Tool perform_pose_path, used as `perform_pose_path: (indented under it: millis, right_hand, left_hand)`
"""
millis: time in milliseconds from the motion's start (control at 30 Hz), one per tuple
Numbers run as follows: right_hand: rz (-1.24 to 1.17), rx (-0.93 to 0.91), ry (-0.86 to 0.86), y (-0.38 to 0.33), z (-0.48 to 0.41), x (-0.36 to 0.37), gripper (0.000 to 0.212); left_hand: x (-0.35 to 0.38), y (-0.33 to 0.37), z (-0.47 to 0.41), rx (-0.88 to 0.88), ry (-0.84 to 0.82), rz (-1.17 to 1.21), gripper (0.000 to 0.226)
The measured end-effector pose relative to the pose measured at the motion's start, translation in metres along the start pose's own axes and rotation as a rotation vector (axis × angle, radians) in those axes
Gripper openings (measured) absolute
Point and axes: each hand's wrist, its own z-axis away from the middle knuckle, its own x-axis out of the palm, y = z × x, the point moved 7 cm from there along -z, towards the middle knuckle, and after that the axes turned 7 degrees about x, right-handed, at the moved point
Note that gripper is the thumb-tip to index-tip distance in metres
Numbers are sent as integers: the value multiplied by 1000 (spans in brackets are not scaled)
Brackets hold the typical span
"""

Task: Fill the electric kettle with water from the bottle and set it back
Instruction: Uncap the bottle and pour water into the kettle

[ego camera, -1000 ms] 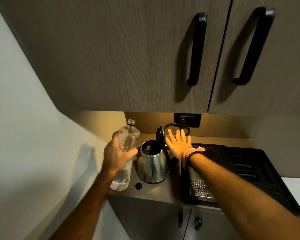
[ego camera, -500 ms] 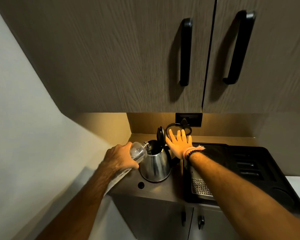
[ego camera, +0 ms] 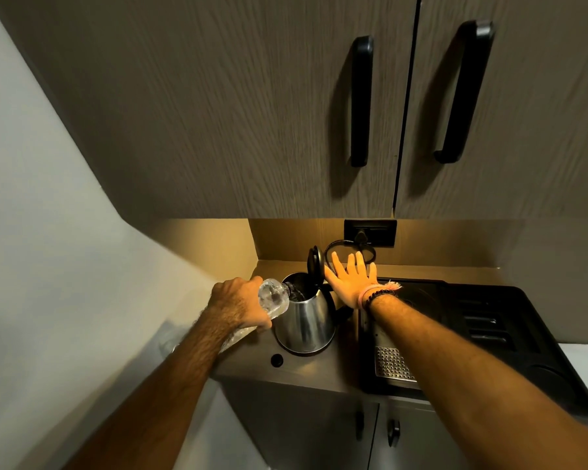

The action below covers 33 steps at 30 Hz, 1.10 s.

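1. My left hand (ego camera: 239, 305) is clamped on the tilted bottle (ego camera: 273, 298), its neck over the kettle (ego camera: 304, 315) mouth, to pour.
2. My right hand (ego camera: 350, 278), fingers spread flat, props the lid (ego camera: 314, 262) upright.

No writing, brand, number or sign can be read anywhere in this view. The clear bottle (ego camera: 273, 298) shows no legible label — only bare, crinkled plastic. The steel kettle (ego camera: 304, 320) has a plain shiny side with no logo to make out. The dark socket plate (ego camera: 370, 232) on the back wall and the black tray (ego camera: 510, 337) at the counter's right end carry no marks that can be read.
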Motion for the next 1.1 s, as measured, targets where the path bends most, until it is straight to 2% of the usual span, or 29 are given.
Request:
perform_pose_path:
  millis: [200,433,500,767,900,1000,1100]
  right_hand:
    - [41,-15,10,-3,3,-3,92]
    - [11,13,-5,2,-6,2,104]
    - [21,6,-8,2,-6,1,101]
    - [28,-4,-11,4,-10,5,102]
    - [51,-37,-12,-1,-1,-2,107]
    - [39,-21,-6,-1,3,-6,109]
    - [46,-7,0,1,-3,-2,104]
  left_hand:
    - [1,0,2,-5,5,4,81]
    - [8,-3,5,-24,35,58,86]
    - [12,-5,6,-35,40,81,87]
    - [41,-21,14,-151,117,395,96]
    - [55,-33,15,-253,201,622,94]
    - [65,-43,18,-308,340,734,89]
    - [72,-51,23,-382,482,784,93]
